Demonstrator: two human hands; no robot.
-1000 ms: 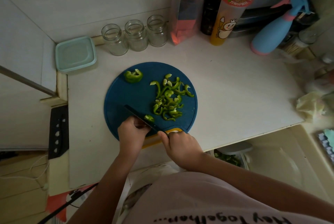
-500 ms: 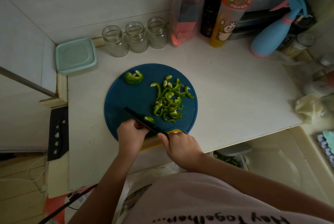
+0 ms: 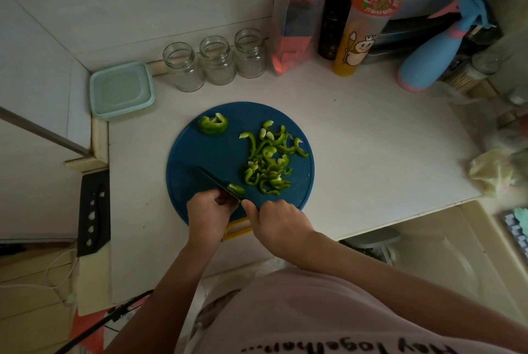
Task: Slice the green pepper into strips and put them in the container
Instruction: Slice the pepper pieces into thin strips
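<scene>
While the right hand [image 3: 278, 222] grips a black knife [image 3: 218, 182] w/ index finger along the spine, the left hand [image 3: 210, 211] curls closed over a small green pepper piece [image 3: 236, 189] right at the blade, near edge of a round blue cutting board [image 3: 200, 159]. Cut strips [image 3: 268, 162] lie piled on the board's right half; an uncut chunk [image 3: 213, 124] sits apart at the far left. Lidded teal container [image 3: 121, 89] rests at the bench [image 3: 371, 139] far-left corner, beside 3 glass jars [image 3: 217, 59].
</scene>
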